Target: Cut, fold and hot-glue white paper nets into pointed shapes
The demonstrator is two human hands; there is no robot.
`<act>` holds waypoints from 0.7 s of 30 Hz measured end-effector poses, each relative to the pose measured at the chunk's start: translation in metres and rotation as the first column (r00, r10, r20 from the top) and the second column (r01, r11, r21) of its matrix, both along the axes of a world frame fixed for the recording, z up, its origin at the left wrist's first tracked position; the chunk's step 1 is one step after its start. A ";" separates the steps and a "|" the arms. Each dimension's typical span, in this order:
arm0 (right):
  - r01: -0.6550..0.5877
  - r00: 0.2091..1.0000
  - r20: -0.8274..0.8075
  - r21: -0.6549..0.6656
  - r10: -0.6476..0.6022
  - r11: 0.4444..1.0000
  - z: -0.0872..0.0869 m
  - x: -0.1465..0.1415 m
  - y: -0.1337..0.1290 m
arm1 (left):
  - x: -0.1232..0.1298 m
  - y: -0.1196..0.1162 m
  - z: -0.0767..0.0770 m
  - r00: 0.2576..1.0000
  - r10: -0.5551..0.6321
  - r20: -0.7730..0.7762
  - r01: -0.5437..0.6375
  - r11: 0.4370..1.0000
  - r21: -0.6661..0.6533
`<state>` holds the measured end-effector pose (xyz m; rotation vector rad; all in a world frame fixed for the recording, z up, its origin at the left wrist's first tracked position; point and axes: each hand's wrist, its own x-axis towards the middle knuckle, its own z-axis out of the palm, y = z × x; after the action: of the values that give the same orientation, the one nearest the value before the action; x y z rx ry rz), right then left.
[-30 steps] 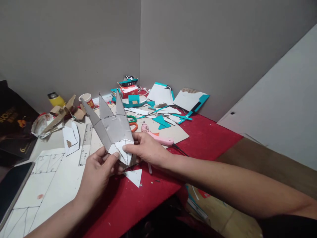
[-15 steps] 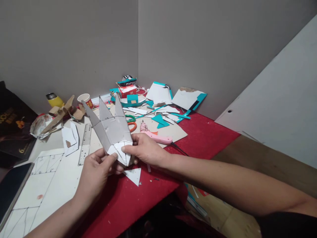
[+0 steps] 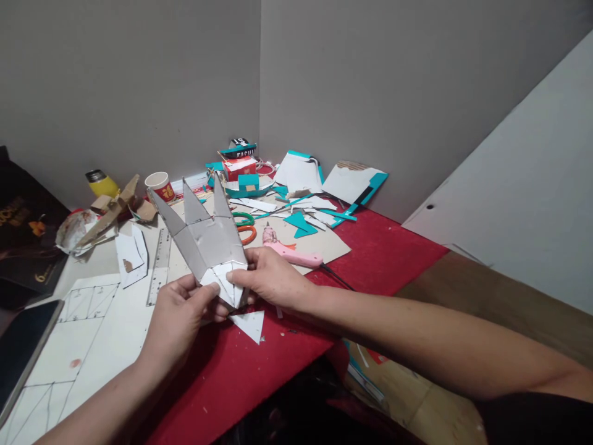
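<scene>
Both hands hold up a grey cardboard model [image 3: 206, 238] with three pointed spikes aimed away from me and a white folded tip toward me. My left hand [image 3: 178, 318] pinches the white tip from the left. My right hand [image 3: 269, 278] grips the same tip from the right, thumb on top. The model hangs just above the red table [image 3: 384, 247]. A loose white paper triangle [image 3: 250, 324] lies on the cloth right below the hands.
A pink glue gun [image 3: 290, 249] lies just beyond my right hand on brown cardboard. Scissors [image 3: 244, 226], a metal ruler [image 3: 160, 267], a paper cup [image 3: 160, 184], teal and white scraps [image 3: 301, 222] and a marked white sheet [image 3: 88, 334] crowd the table. A phone [image 3: 23, 349] lies at the left.
The hands and the model have hardly moved; the view shifted slightly, and the model sits a touch lower and to the left.
</scene>
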<state>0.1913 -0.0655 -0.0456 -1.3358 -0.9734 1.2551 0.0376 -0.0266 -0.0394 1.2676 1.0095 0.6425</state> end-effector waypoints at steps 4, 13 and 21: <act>0.001 1.000 -0.014 0.002 0.000 1.000 0.001 -0.002 0.000 | 0.000 0.001 0.000 1.000 0.007 0.000 -0.007 1.000 -0.017; -0.016 0.999 -0.032 -0.006 0.015 1.000 0.002 -0.004 0.003 | -0.001 0.003 -0.002 1.000 0.021 -0.002 -0.021 1.000 0.001; 0.003 1.000 0.004 0.009 -0.003 1.000 -0.003 -0.007 0.007 | 0.000 0.004 -0.002 0.999 0.040 0.002 -0.040 0.999 -0.002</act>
<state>0.1840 -0.0590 -0.0484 -1.3333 -0.9780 1.2448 0.0375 -0.0231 -0.0412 1.2477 1.0359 0.6726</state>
